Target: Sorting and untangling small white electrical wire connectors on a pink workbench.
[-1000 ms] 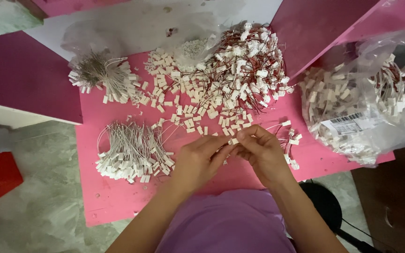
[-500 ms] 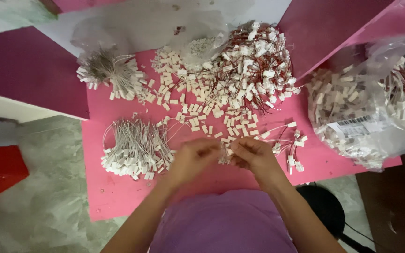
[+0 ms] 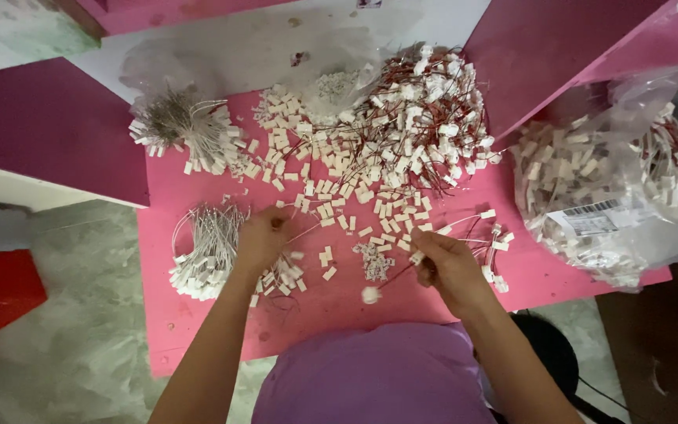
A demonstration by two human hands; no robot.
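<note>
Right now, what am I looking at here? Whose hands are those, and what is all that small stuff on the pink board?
No machine here: a person wears a camera on the head, so the one picture looks down at their own hands. On the pink board lie loose white plastic connectors, a heap of red wires with connectors, and bundles of pale wires. A clear bag holds more. The left hand rests by one bundle; the right hand pinches a thin wire with a white end.
</note>
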